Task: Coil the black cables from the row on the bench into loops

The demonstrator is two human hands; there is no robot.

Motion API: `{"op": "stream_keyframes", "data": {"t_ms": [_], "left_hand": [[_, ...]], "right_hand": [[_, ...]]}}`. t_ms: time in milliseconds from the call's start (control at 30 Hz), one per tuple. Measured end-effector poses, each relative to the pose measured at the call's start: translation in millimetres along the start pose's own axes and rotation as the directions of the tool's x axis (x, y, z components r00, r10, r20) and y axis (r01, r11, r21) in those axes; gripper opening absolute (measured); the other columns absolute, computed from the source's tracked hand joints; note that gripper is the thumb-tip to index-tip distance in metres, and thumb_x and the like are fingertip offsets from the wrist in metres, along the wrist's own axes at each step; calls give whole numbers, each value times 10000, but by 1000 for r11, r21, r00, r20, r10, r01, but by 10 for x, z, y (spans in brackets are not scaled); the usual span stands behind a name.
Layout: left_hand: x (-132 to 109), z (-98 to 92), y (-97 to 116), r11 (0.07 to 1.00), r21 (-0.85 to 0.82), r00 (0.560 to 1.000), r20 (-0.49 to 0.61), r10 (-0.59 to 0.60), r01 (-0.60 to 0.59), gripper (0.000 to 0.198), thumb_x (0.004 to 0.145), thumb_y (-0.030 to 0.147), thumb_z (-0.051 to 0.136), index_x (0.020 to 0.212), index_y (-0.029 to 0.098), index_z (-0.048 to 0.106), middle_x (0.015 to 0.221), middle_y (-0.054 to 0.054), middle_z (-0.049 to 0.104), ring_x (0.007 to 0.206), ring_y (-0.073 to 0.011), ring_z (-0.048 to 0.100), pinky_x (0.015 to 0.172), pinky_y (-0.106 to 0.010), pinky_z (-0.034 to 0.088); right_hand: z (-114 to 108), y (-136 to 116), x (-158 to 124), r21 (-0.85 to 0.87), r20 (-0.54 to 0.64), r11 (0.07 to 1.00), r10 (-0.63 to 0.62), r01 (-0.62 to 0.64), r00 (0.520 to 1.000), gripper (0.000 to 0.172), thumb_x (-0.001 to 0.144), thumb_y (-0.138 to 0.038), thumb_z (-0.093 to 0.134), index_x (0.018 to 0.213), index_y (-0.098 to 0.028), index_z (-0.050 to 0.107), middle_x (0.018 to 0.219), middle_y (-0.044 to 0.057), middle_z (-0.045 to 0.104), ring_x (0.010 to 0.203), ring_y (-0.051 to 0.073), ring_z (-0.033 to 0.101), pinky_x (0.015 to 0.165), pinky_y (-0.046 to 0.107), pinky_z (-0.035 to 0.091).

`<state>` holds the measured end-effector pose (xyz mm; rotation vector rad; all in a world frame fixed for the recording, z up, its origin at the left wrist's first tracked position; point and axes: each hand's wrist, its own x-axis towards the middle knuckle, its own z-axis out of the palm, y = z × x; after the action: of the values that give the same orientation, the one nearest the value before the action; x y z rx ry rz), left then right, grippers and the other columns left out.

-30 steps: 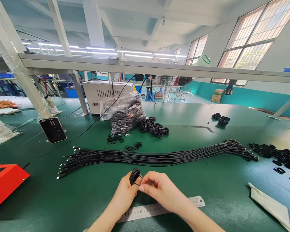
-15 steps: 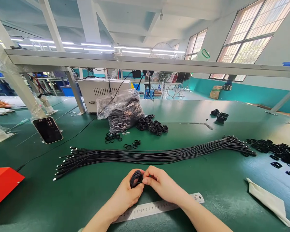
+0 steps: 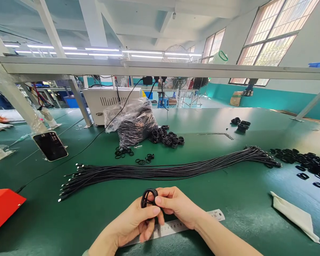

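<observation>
Your coiled cable (image 3: 147,197) shows a matt black plastic sheath, as do the bundled cables (image 3: 162,172) on your worktop (image 3: 237,199), whose green surface is smooth and glossy. Your ruler (image 3: 214,216) is satin-finished metal. Toward the worktop's right edge, your folded cloth (image 3: 296,216) is off-white, matt fabric. The bag (image 3: 130,119) toward the far side is clear, glossy plastic. Your red box (image 3: 2,209) at the left edge has a smooth painted finish.

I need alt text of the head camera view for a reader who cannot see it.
Left hand and right hand hold a coil of black cable above a steel ruler on a green workbench. A long row of black cables lies beyond, with a clear plastic bag of black coils behind.
</observation>
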<state>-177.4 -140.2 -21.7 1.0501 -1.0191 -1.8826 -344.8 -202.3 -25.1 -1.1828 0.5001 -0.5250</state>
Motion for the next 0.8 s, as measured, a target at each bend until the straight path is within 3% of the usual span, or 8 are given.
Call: {"op": "stream_keyframes", "data": {"t_ms": [100,200,300,400,500,633,800], "left_hand": [[35,18,-15,994,70,986,-136,95,-87,642,738,371,753,1288,202,469,916,-74,670,665,-160,671,508,-227,515],[58,27,-27,949,210,926,-246,285,-236,807,684,289,799,1379,261,390,1056,-71,644,908,-196,652,750,-297,541],[53,42,-17,870,418,886,-254,389,-262,819,706,261,764,1422,323,371,1113,-43,629,963,-208,619,866,-348,503],[33,70,10,848,492,898,-254,358,-198,733,771,290,691,1433,309,376,1080,-49,629,895,-199,623,765,-317,513],[27,96,19,890,421,916,-263,304,-174,754,786,293,678,1452,330,325,1087,-38,609,801,-160,622,675,-271,491],[41,97,-15,934,292,933,-229,277,-206,742,773,298,703,1433,282,363,1117,-59,633,877,-176,620,764,-294,494],[49,62,-38,927,333,947,-202,251,-175,674,777,292,708,1394,261,437,973,-38,681,848,-167,597,813,-301,478]], "right_hand": [[8,57,26,106,-127,994,14,0,992,403,639,-507,816,716,-151,644,611,-24,506,520,75,372,503,240,228],[17,89,33,151,-231,989,26,10,973,436,585,-495,850,650,-163,576,553,-50,488,484,64,350,504,233,246],[32,97,28,106,-268,994,31,-2,963,468,600,-543,825,629,-168,547,495,-67,452,457,61,332,494,232,240],[42,92,27,55,-296,999,16,1,955,488,661,-602,759,610,-168,541,460,-67,429,441,63,320,492,238,245],[48,90,37,27,-304,1000,2,7,953,489,689,-611,732,607,-164,552,450,-62,428,433,63,315,484,243,229],[60,112,53,2,-300,1000,-8,9,954,495,686,-629,718,610,-173,541,467,-60,429,421,63,295,463,249,206],[28,89,35,-45,-293,999,-14,1,956,509,728,-613,683,554,-183,473,473,-61,399,420,61,261,456,258,163]]}}
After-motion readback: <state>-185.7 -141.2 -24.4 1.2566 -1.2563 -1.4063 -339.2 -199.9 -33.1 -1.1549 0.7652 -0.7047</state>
